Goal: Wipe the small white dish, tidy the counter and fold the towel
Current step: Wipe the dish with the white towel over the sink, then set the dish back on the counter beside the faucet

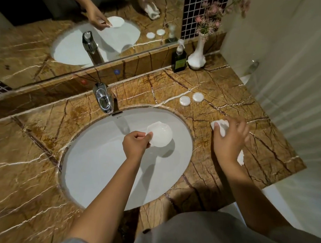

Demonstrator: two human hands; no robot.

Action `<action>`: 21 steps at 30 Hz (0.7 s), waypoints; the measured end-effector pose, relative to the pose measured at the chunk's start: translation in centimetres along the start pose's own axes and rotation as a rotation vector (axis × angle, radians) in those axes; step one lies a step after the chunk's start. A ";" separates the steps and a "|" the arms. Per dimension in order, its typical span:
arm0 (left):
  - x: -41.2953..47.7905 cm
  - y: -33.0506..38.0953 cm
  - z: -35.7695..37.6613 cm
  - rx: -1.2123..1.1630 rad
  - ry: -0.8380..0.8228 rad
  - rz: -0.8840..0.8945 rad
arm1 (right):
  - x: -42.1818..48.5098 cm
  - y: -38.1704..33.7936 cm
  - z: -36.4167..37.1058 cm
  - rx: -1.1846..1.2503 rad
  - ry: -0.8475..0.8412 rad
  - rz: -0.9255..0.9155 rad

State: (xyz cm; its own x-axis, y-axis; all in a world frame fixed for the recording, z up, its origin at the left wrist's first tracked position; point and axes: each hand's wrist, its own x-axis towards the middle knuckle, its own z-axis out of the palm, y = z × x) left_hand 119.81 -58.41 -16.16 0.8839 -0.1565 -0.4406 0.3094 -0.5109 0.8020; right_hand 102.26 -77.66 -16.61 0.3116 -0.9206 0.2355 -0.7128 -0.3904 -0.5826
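Left hand [136, 145] pinches the dish [161, 134] rim over the sink [96, 171]; right hand [229, 137], blurred, clutches the mostly hidden towel [220, 125] near the worktop's [227, 86] right edge

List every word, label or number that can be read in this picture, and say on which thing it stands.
No text can be read.
Small dark mark on the sink rim below the faucet: too small.
Green label on the dark spray bottle: blurred.
Two round white packets: no print visible.

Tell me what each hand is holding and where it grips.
Left hand pinches the small white dish by its near-left rim, over the sink. Right hand clutches the bunched white towel.
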 end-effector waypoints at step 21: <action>8.7 5.2 3.8 -0.381 0.218 -0.110 | 7.8 -14.2 12.7 0.433 -0.705 0.277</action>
State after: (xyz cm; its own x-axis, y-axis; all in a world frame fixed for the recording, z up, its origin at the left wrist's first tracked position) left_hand 127.76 -65.64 -17.41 0.8791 0.0842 -0.4692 0.4767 -0.1602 0.8644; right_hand 122.82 -79.14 -16.34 0.5808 -0.7024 -0.4115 -0.5640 0.0173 -0.8256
